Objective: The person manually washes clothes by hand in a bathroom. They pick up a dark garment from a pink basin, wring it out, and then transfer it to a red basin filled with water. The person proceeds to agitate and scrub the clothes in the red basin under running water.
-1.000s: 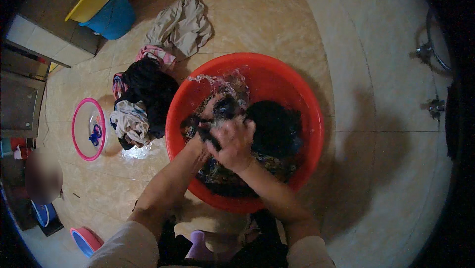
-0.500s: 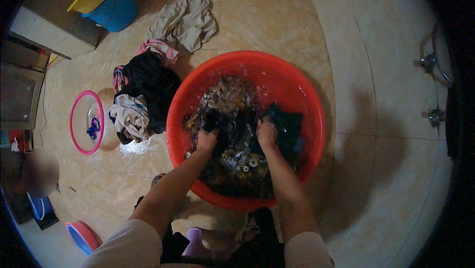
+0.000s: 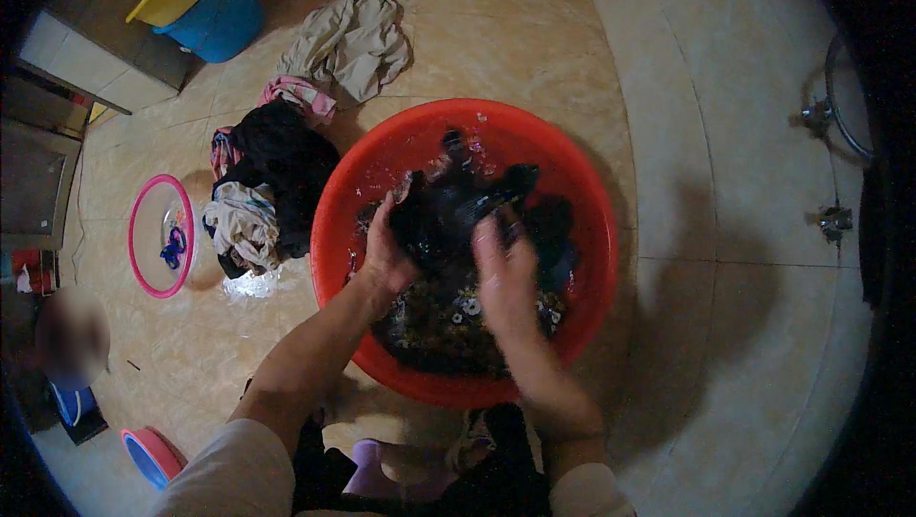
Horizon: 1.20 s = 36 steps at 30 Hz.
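A large red basin (image 3: pixel 334 317) holds water and wet laundry, with a flower-patterned dark cloth (image 3: pixel 429 321) spread in its lower part. Above that cloth, a bunched black garment (image 3: pixel 444 207) is lifted between my two hands. My left hand (image 3: pixel 385 255) grips its left side, with the fingers partly behind the fabric. On the garment's right side, my right hand (image 3: pixel 506 264) is smeared by motion, its fingers curled over the wet cloth. Dark green fabric (image 3: pixel 555 231) lies in the basin to the right of it.
Left of the basin is a heap of clothes, black (image 3: pixel 286 159) and white (image 3: pixel 243 226), with a beige cloth (image 3: pixel 358 40) farther off. A pink-rimmed bowl (image 3: pixel 135 231) and a blue bucket (image 3: pixel 224 21) stand on the tiled floor. Taps (image 3: pixel 836 221) are on the right.
Both hands have risen out of the laundry with the black garment gathered between them. The right hand has turned and now moves fast; the left hand has shifted slightly left.
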Motion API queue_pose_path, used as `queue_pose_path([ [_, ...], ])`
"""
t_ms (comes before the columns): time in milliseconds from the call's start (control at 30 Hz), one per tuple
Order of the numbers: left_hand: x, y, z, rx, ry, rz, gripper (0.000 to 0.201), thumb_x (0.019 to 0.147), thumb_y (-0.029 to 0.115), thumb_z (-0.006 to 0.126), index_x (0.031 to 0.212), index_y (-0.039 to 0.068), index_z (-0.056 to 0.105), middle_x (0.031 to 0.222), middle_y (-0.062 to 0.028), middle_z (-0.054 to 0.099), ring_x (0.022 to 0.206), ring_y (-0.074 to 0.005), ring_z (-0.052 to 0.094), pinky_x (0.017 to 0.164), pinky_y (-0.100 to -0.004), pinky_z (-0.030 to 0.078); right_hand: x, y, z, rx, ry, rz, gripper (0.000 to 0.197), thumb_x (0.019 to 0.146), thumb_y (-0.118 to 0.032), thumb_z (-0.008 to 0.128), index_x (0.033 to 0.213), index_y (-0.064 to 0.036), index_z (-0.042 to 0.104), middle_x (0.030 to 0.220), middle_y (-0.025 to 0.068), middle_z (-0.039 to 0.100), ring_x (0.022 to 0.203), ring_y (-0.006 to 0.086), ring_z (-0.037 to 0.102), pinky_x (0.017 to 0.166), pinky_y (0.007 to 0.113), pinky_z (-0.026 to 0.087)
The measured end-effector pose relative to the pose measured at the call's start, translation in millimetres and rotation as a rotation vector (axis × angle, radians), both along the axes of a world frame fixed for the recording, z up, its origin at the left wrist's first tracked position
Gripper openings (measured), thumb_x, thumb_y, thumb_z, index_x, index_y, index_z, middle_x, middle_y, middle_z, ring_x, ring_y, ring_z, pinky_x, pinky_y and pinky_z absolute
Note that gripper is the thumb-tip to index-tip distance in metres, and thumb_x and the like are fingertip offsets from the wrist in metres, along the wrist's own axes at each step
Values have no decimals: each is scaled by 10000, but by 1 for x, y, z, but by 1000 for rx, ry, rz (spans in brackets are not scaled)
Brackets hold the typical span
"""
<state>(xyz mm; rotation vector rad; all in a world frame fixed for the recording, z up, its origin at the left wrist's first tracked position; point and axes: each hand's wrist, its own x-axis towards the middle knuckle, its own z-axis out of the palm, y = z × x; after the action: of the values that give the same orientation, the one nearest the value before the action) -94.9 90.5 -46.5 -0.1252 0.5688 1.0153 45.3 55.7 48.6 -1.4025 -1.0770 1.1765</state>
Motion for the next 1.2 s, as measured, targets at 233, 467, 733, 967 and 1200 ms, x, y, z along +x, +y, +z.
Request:
queue_pose_path([
  [233,20,0,-3,442,445,-169,502,907,504,422,1204,114,529,1145,-91,561,1061,-278,514,960,-410,393,-41,-40,-42,649,-841,254,304,733,-213,674,1006,-135,565,1185,96,530,989,298,507,760,451,370],
  [467,18,-13,0,-147,586,-288,419,927,388,423,1188,83,539,1128,-81,572,1065,-230,500,966,-333,354,21,74,-105,-372,-656,21,390,915,-362,477,1043,-7,578,954,211,635,889,377,605,731,459,472],
  [733,6,-21,-87,37,1352,-135,346,881,236,519,1197,96,524,1126,-60,575,1067,-240,502,909,-349,386,52,41,-217,-71,-1041,-109,399,878,-279,562,1139,22,546,1082,229,583,1043,393,530,901,439,419],
  [967,-25,-21,-112,-13,952,-228,454,814,84,533,1259,154,485,1122,-81,574,1031,-229,526,871,-363,429,82,49,-242,-51,-636,68,334,922,-243,480,1120,21,533,1061,211,575,958,348,566,848,403,450],
  [1200,7,3,-6,-43,221,-55,411,930,343,435,1305,175,445,1228,-102,537,1099,-261,509,966,-412,399,-3,12,-40,264,-467,103,255,887,-145,538,1079,23,544,1146,194,544,1056,342,525,931,384,395],
])
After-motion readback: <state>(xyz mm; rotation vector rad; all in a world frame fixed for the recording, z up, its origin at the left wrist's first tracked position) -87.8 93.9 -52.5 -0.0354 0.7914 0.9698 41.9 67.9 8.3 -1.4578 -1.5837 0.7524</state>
